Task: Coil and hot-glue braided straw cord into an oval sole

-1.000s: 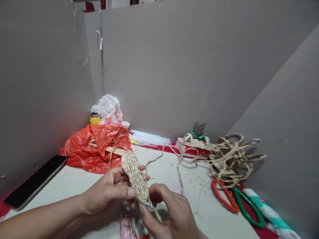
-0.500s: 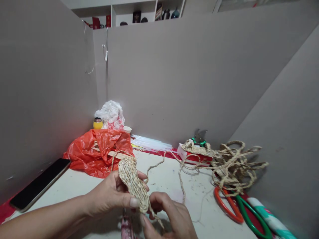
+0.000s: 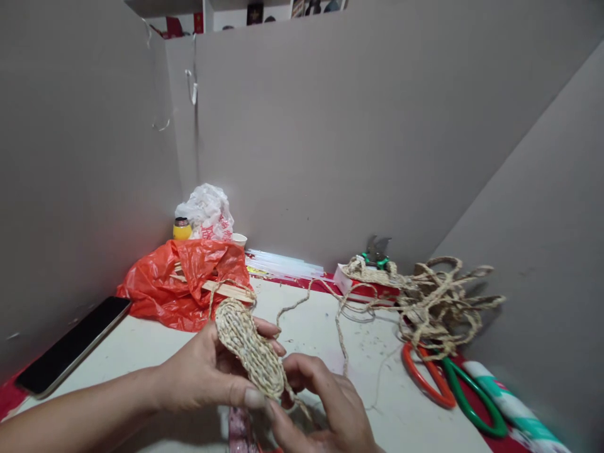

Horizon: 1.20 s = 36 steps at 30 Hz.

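An oval piece woven from braided straw rope (image 3: 250, 346) sits between both hands above the white table. My left hand (image 3: 207, 371) grips it from the left, thumb pressed on its lower edge and fingers behind it. My right hand (image 3: 321, 409) pinches the lower end of the piece, where the loose braid leaves it. The braid (image 3: 337, 314) trails across the table to a tangled heap of the same rope (image 3: 438, 302) at the right.
A black phone (image 3: 70, 346) lies at the left edge. A red plastic bag (image 3: 184, 277) with wooden sticks, a white bag (image 3: 207, 211) and a yellow bottle (image 3: 182, 228) stand behind. Red and green ring handles (image 3: 448, 384) lie at right. Grey partition walls enclose the table.
The woven piece has tilted flatter, its face turned more toward me, and sits slightly lower. My right hand has shifted a little right. The view has dipped slightly.
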Tool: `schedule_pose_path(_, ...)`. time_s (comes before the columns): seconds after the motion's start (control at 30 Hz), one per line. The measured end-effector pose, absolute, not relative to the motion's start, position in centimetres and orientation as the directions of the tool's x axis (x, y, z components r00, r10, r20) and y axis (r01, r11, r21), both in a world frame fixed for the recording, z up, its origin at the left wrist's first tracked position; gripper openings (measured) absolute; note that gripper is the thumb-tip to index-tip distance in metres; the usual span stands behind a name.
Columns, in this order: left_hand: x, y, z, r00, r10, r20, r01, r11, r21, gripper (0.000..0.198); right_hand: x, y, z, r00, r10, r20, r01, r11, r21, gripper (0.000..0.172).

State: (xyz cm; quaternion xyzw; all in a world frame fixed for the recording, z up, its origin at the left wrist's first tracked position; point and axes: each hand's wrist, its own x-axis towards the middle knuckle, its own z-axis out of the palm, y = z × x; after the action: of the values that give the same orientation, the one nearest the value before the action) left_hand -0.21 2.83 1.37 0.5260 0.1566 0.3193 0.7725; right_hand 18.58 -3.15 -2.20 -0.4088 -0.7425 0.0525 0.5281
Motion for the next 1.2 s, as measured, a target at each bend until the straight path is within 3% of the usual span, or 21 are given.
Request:
schedule_pose_path(0.43,-0.1,2.8,1.1,0.665,0.735,0.132,-0.304,0.104,0.947,0.065,18.6,-3.2,-1.9,-0.083,0.682,0.727,0.591,0.621,-0.515,0.040)
schedule_pose_path(0.67,0.0,2.3,1.4,0.643,0.752,0.148,-0.241,0.015,0.970,0.069,18.9,-2.7,-1.8,-0.153,0.625,0.765,0.602,0.673,-0.430,0.033)
schedule_pose_path(0.77,0.0,2.3,1.7,0.681,0.717,0.146,-0.231,0.021,0.973,0.074,19.2,-3.0,-1.2,-0.196,0.644,0.739,0.615,0.668,-0.419,0.033)
schedule_pose_path(0.93,-1.3,4.4,2.6,0.846,0.524,0.099,-0.208,0.153,0.966,0.104,20.1,-2.7,-0.1,-0.205,0.614,0.762,0.621,0.683,-0.383,0.029)
schedule_pose_path(1.07,-2.6,6.6,3.7,0.785,0.613,0.090,-0.158,0.058,0.986,0.075,20.9,-1.9,0.4,-0.301,0.575,0.760,0.630,0.719,-0.294,0.027)
schedule_pose_path(1.2,-2.4,6.5,3.7,0.771,0.636,-0.026,0.065,-0.039,0.997,0.061,21.0,-1.6,0.3,-0.436,0.571,0.696,0.604,0.759,-0.244,0.030)
